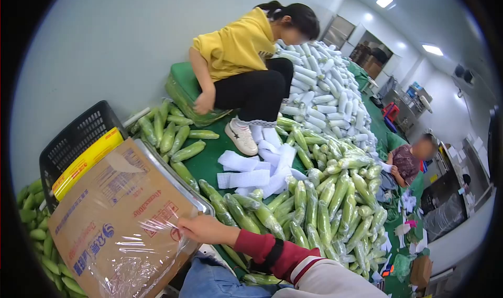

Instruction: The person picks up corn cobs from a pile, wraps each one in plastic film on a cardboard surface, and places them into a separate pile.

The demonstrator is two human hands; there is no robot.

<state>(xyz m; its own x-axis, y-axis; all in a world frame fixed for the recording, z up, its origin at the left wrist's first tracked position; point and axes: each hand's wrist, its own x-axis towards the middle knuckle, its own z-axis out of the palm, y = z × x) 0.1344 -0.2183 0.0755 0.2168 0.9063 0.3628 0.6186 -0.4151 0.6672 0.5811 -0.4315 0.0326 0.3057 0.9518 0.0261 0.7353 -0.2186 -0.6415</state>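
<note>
My right hand (201, 227), in a red-cuffed sleeve, reaches left and pinches the edge of a sheet of clear cling film (152, 245). The film lies crumpled over a brown cardboard box (105, 209) with blue and red print, which rests tilted against my lap. My left hand is out of sight. Just right of my hand lies a heap of film-wrapped green cucumbers (325, 209) on a green table surface (207, 161).
A black crate (73, 138) holds a yellow film box (86, 161); loose cucumbers (36, 230) lie beside it. A person in a yellow top (236, 46) sits on the table by white foam sleeves (325, 83). Another person (408, 161) works at the right.
</note>
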